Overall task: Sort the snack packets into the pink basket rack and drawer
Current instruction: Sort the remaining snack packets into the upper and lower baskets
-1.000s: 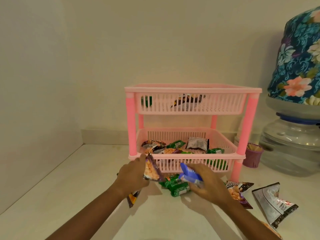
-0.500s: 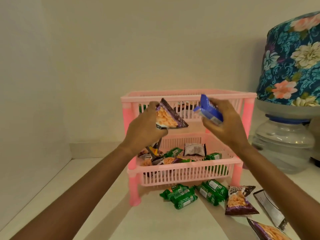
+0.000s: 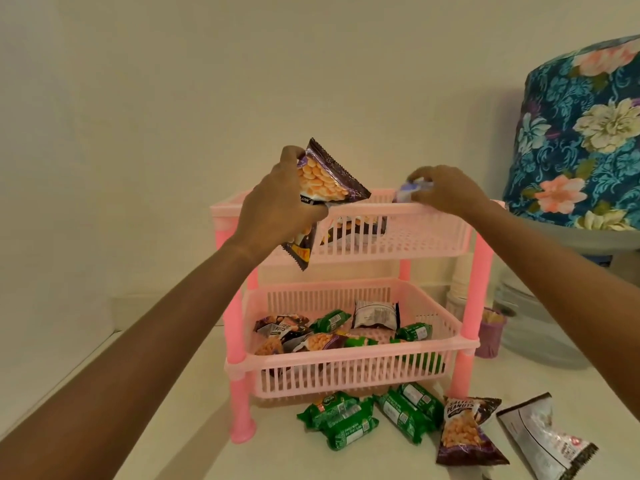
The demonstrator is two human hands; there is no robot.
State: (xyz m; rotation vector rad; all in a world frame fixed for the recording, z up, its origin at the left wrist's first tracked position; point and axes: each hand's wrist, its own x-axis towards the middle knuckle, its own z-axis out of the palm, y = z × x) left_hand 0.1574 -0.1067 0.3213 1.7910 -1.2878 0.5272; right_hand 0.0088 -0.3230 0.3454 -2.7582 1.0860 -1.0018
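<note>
The left hand (image 3: 277, 206) pinches peanut packets (image 3: 323, 180) just above the top basket (image 3: 415, 237) rim; the right hand (image 3: 446, 190) is closed on a blue packet (image 3: 410, 190) over it. Best carry both past the rim, then let go low inside.

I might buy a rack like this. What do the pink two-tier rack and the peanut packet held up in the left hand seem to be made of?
The pink two-tier basket rack looks like moulded plastic: uniform colour, thin slotted walls, a mild sheen. The purple peanut packet in the left hand appears to be glossy printed film, with crimped sawtooth edges; whether it is foil-lined cannot be seen.
</note>
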